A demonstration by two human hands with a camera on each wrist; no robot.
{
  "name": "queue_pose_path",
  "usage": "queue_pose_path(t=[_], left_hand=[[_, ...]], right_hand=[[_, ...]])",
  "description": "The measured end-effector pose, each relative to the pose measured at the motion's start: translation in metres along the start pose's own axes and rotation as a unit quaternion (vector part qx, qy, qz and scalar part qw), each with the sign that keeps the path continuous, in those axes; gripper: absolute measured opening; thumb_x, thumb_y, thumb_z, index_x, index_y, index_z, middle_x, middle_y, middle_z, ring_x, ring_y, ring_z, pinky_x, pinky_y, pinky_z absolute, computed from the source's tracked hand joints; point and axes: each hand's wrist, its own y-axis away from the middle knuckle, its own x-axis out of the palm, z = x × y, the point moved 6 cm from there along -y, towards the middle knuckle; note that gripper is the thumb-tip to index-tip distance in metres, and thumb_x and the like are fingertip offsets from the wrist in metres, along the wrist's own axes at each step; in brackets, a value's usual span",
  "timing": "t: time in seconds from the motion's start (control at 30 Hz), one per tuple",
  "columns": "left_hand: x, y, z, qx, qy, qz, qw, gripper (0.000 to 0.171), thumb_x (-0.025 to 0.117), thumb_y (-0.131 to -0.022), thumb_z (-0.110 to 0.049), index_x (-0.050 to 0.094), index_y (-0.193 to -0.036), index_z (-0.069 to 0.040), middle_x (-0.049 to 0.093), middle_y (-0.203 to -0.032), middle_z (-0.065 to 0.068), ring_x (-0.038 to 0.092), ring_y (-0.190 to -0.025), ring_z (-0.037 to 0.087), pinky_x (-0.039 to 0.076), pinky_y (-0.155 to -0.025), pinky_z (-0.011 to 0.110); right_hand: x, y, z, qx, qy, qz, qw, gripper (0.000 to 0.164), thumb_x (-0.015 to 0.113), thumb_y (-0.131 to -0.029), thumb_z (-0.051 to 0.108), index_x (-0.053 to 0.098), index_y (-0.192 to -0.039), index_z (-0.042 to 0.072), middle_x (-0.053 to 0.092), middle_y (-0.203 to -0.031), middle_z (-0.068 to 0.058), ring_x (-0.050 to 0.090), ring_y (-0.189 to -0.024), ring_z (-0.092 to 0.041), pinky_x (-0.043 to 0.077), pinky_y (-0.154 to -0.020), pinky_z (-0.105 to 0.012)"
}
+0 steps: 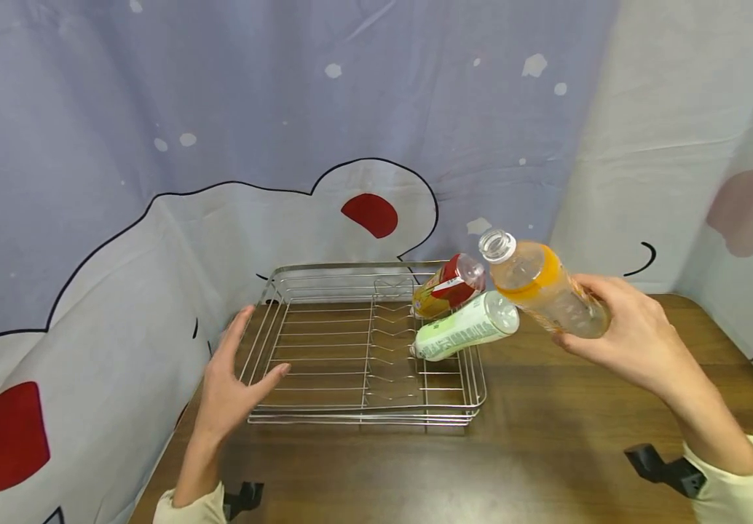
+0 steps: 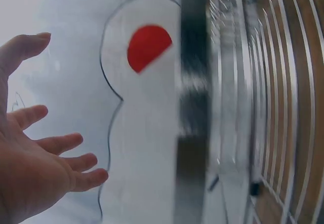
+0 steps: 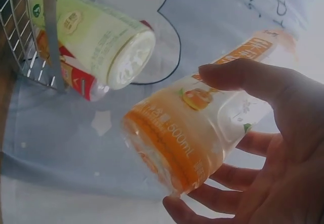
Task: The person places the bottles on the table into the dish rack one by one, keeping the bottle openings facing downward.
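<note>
My right hand [image 1: 635, 331] grips a clear plastic bottle [image 3: 190, 127] with an orange and white label. Its bare neck tilts up and to the left, right of the wire dish rack [image 1: 361, 418]. In the right wrist view the thumb lies across the label and the fingers curl underneath. A pale green bottle [image 1: 462, 327] and a red and yellow bottle [image 1: 448, 285] lean in the rack's right section, bases up toward the right. My left hand [image 1: 229, 393] holds nothing; with fingers and thumb spread, it hovers by the rack's left side.
The rack stands on a brown wooden table [image 1: 540, 451], near its back. Behind and beside it hangs a blue-grey and white curtain [image 1: 239, 94] with red patches. Each wrist carries a black mount [image 1: 665, 471].
</note>
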Motion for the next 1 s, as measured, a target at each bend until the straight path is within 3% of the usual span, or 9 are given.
queue_pose_path(t=[0.13, 0.2, 0.33, 0.53, 0.83, 1.0], left_hand=[[0.013, -0.006, -0.018, 0.033, 0.027, 0.013, 0.999, 0.1, 0.085, -0.071, 0.0, 0.033, -0.155, -0.012, 0.034, -0.157, 0.009, 0.029, -0.144, 0.022, 0.025, -0.112, 0.026], [0.019, -0.009, -0.026, 0.054, 0.047, 0.019, 0.9972, 0.101, 0.085, -0.069, 0.002, 0.033, -0.155, -0.01, 0.035, -0.156, 0.009, 0.029, -0.144, 0.022, 0.025, -0.112, 0.022], [0.029, -0.016, -0.041, 0.095, 0.082, 0.031, 0.9916, 0.101, 0.084, -0.068, 0.004, 0.033, -0.154, -0.005, 0.035, -0.156, 0.012, 0.03, -0.144, 0.024, 0.029, -0.112, 0.023], [0.042, -0.023, -0.057, 0.128, 0.114, 0.044, 0.9842, 0.099, 0.084, -0.067, 0.004, 0.034, -0.153, -0.002, 0.036, -0.155, 0.011, 0.034, -0.141, 0.024, 0.037, -0.106, 0.025], [0.07, -0.03, -0.082, 0.146, 0.139, 0.079, 0.9764, 0.098, 0.087, -0.066, 0.002, 0.037, -0.15, 0.001, 0.038, -0.155, 0.011, 0.04, -0.138, 0.027, 0.048, -0.098, 0.048], [0.083, -0.032, -0.097, 0.164, 0.16, 0.095, 0.9688, 0.097, 0.088, -0.066, 0.001, 0.04, -0.149, 0.0, 0.039, -0.154, 0.011, 0.041, -0.137, 0.032, 0.05, -0.095, 0.048]], right_hand=[[0.003, -0.003, 0.01, -0.006, 0.023, 0.021, 0.999, 0.069, 0.089, -0.064, 0.019, 0.061, -0.126, 0.006, 0.062, -0.115, -0.022, 0.058, -0.099, -0.041, 0.046, -0.072, -0.062], [0.004, -0.004, 0.014, -0.005, 0.034, 0.029, 0.999, 0.069, 0.087, -0.065, 0.02, 0.061, -0.128, 0.007, 0.061, -0.116, -0.022, 0.058, -0.098, -0.042, 0.047, -0.069, -0.063], [0.006, -0.005, 0.02, -0.003, 0.049, 0.041, 0.998, 0.068, 0.086, -0.065, 0.019, 0.06, -0.128, 0.011, 0.061, -0.116, -0.02, 0.06, -0.095, -0.041, 0.048, -0.062, -0.064], [0.011, -0.008, 0.033, -0.01, 0.078, 0.05, 0.996, 0.065, 0.084, -0.065, 0.018, 0.061, -0.126, 0.015, 0.061, -0.114, -0.019, 0.061, -0.093, -0.039, 0.048, -0.056, -0.062], [0.02, -0.006, 0.051, -0.048, 0.122, 0.033, 0.991, 0.064, 0.082, -0.061, 0.013, 0.061, -0.121, 0.015, 0.061, -0.113, -0.019, 0.057, -0.097, -0.044, 0.047, -0.062, -0.061], [0.025, -0.004, 0.06, -0.065, 0.145, 0.02, 0.987, 0.064, 0.08, -0.058, 0.01, 0.061, -0.119, 0.014, 0.061, -0.11, -0.018, 0.056, -0.1, -0.045, 0.046, -0.064, -0.061]])
